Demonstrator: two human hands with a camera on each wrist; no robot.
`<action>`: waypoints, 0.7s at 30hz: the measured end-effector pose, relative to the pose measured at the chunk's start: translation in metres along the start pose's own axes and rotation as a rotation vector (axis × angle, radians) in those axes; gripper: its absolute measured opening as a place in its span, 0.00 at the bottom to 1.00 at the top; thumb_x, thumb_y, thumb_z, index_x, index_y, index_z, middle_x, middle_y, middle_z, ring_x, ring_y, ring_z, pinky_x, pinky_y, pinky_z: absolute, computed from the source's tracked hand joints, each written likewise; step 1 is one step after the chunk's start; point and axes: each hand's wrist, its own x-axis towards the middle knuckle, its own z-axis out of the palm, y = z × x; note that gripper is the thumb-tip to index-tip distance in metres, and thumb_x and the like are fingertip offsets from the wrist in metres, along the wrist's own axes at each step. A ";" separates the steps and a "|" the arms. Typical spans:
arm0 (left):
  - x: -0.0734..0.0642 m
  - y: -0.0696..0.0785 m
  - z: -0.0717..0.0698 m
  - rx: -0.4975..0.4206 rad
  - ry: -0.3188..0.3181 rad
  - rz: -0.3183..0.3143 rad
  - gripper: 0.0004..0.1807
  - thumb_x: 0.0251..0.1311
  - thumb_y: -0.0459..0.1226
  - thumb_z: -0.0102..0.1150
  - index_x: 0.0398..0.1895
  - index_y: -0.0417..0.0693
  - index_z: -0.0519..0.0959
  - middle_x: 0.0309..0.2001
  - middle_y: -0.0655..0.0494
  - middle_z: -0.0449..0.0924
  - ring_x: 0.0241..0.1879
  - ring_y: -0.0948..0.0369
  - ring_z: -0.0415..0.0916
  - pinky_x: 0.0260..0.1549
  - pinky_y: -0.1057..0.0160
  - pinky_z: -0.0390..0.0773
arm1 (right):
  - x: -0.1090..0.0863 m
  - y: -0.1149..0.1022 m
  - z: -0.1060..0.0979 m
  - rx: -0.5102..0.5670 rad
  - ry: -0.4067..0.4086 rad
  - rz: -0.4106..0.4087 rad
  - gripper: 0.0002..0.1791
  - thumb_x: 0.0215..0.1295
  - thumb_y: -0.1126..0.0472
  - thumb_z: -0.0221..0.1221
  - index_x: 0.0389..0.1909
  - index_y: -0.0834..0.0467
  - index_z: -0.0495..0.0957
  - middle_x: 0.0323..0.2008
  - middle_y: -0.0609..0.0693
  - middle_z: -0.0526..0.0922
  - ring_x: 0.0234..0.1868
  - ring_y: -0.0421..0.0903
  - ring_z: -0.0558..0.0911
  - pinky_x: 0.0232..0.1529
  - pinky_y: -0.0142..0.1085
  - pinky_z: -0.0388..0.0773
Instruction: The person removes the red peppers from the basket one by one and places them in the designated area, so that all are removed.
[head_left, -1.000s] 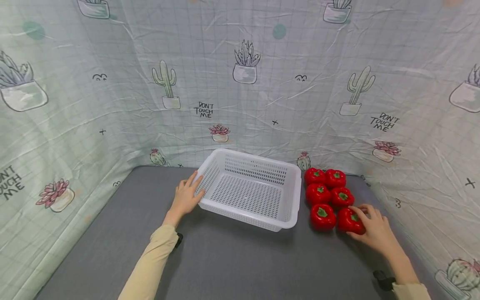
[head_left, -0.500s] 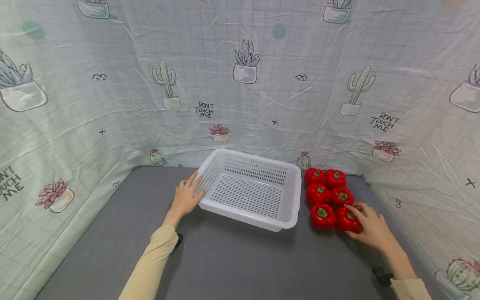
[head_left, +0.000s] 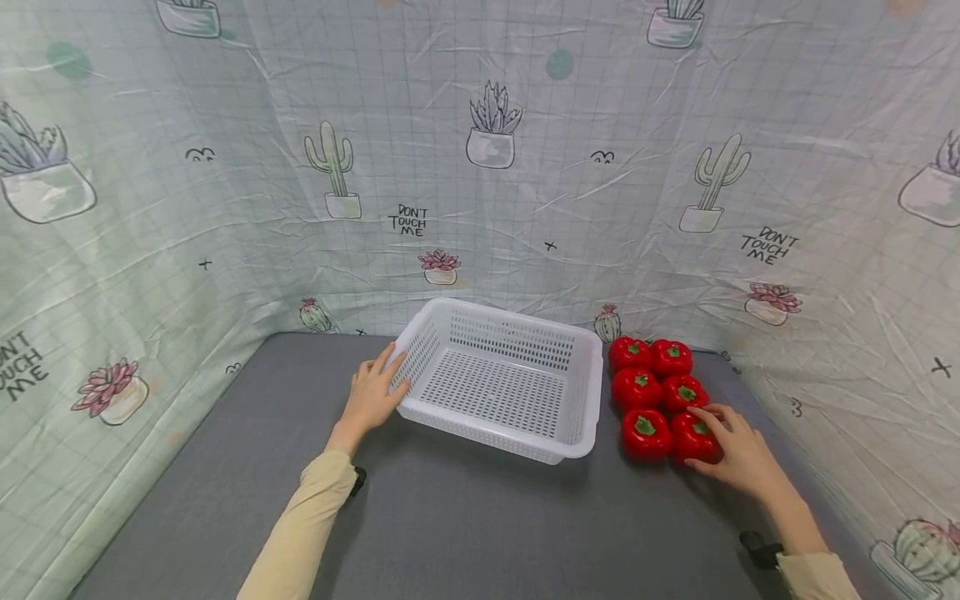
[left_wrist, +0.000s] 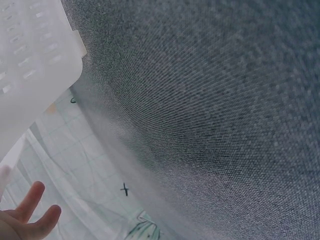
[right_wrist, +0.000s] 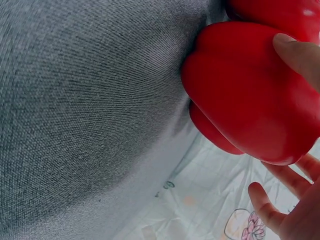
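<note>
Six-pack-like rows of glossy red bell peppers with green stems stand at the right, beside a white perforated plastic basket (head_left: 487, 392). My right hand (head_left: 744, 454) holds the front right bell pepper (head_left: 690, 440), thumb on its near side and fingers on the far side. Seen from the right wrist, the thumb (right_wrist: 300, 57) lies on the red skin while other fingers spread loosely behind. My left hand (head_left: 369, 396) rests on the basket's left rim with fingers extended. In the left wrist view, two spread fingers (left_wrist: 31, 200) show below the basket wall (left_wrist: 35, 65).
Another bell pepper (head_left: 646, 433) stands just left of the held one, with several more (head_left: 636, 388) behind. The grey table (head_left: 480, 525) stretches in front of the basket. A cactus-print cloth (head_left: 480, 208) hangs along the back and sides.
My right hand has shifted slightly left with the front right bell pepper, bringing it closer to the neighbouring one. The left hand and the basket stay in place.
</note>
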 end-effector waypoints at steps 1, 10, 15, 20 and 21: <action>0.000 0.000 0.000 0.000 0.001 0.000 0.28 0.60 0.47 0.44 0.64 0.48 0.62 0.68 0.46 0.52 0.54 0.41 0.60 0.46 0.43 0.60 | 0.000 0.000 0.001 -0.002 0.003 0.000 0.44 0.33 0.52 0.72 0.55 0.58 0.65 0.48 0.61 0.66 0.48 0.60 0.67 0.37 0.59 0.65; -0.001 0.001 -0.001 -0.011 -0.008 -0.017 0.29 0.60 0.47 0.45 0.64 0.48 0.62 0.68 0.46 0.52 0.55 0.41 0.59 0.47 0.43 0.59 | -0.001 0.001 0.004 -0.018 0.017 0.006 0.47 0.32 0.51 0.72 0.58 0.55 0.62 0.51 0.62 0.64 0.49 0.62 0.63 0.37 0.61 0.63; -0.001 0.000 -0.001 -0.018 -0.005 -0.012 0.29 0.60 0.47 0.45 0.64 0.48 0.62 0.68 0.46 0.52 0.55 0.41 0.59 0.47 0.42 0.59 | -0.001 0.000 0.004 -0.023 0.014 0.009 0.46 0.31 0.51 0.72 0.57 0.55 0.63 0.51 0.60 0.64 0.48 0.61 0.63 0.37 0.59 0.63; -0.001 0.000 0.000 -0.029 0.014 0.007 0.29 0.59 0.46 0.47 0.64 0.48 0.62 0.67 0.45 0.53 0.54 0.41 0.60 0.46 0.42 0.59 | -0.002 -0.004 0.001 -0.034 0.052 -0.011 0.46 0.30 0.51 0.72 0.57 0.54 0.64 0.51 0.60 0.64 0.49 0.61 0.63 0.36 0.55 0.58; -0.001 0.000 0.000 -0.036 0.020 0.011 0.29 0.59 0.46 0.48 0.64 0.48 0.62 0.67 0.45 0.54 0.54 0.41 0.60 0.46 0.42 0.60 | -0.002 -0.005 0.000 -0.032 0.060 -0.019 0.46 0.30 0.51 0.72 0.57 0.54 0.64 0.51 0.60 0.64 0.49 0.61 0.62 0.35 0.54 0.57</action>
